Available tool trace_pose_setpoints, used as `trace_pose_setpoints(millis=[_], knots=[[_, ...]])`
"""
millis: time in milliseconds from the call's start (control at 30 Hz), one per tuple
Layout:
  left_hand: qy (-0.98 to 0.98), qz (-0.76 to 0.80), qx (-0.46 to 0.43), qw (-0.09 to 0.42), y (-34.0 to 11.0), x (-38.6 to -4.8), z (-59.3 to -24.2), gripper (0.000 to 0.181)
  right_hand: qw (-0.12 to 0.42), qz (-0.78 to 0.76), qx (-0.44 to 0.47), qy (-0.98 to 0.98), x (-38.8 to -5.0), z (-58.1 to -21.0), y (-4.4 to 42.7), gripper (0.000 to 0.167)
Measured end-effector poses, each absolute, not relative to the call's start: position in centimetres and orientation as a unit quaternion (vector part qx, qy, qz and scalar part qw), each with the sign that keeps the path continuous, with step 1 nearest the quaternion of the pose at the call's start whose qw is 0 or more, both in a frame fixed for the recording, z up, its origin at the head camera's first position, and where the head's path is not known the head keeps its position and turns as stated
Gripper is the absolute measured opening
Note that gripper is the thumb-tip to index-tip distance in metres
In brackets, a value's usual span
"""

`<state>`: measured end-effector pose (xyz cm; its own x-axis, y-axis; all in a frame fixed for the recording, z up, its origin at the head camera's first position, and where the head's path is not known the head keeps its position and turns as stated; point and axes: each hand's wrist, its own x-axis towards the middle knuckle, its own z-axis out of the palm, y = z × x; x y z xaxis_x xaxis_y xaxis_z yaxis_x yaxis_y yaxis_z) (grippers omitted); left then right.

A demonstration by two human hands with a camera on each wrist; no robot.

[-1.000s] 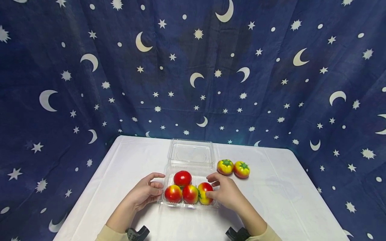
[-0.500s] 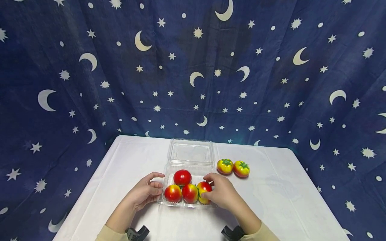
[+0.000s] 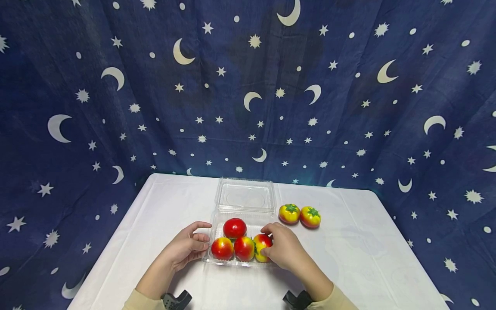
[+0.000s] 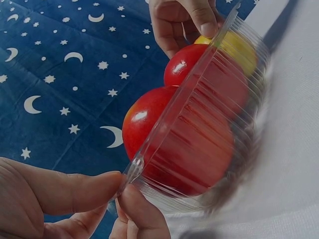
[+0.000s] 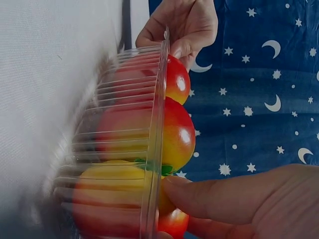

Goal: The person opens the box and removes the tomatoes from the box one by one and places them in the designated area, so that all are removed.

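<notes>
A clear plastic clamshell container (image 3: 248, 263) lies unfolded on the table, its lid (image 3: 245, 189) laid back on the far side. Inside, a red tomato (image 3: 234, 228) sits behind a front row of red-yellow tomatoes: a left one (image 3: 222, 249), a middle one (image 3: 244, 249) and a right one (image 3: 261, 252). My left hand (image 3: 187, 247) pinches the container's left rim between thumb and finger, as the left wrist view shows. With thumb and fingers, my right hand (image 3: 284, 247) grips the right tomato, which stands in the container with its green leaves turned toward the middle one.
Two more yellow-red tomatoes with green tops, a left one (image 3: 289, 214) and a right one (image 3: 310, 217), sit on the white-covered table (image 3: 360, 249) right of the lid. A dark blue curtain (image 3: 248, 86) with moons and stars hangs behind the table.
My right hand has shifted slightly left, and the right tomato has moved left with it against the middle one. My left hand stays at the container's rim.
</notes>
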<state>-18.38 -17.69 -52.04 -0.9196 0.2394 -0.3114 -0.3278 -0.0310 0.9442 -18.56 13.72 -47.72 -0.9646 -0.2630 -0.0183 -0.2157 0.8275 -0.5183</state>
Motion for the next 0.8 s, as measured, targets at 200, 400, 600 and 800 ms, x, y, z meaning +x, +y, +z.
trace_pose_setpoints(millis=[200,400,600,800], knots=[[0.665,0.718,-0.030,0.202,-17.6,-18.4,-51.9,0.071,0.047,-0.268,-0.127,0.954,-18.6,-47.5,13.9,0.048],[0.665,0.719,-0.030,0.202,-17.7,-18.4,-51.9,0.071,0.045,-0.271,-0.116,0.954,-18.7,-47.1,14.2,0.047],[0.662,0.721,-0.032,0.202,-17.7,-18.3,-52.0,0.070,0.040,-0.305,-0.102,0.946,-19.0,-46.6,14.7,0.043],[0.663,0.720,-0.026,0.202,-17.7,-18.3,-52.0,0.070,0.071,-0.381,-0.076,0.919,-19.3,-46.4,15.6,0.041]])
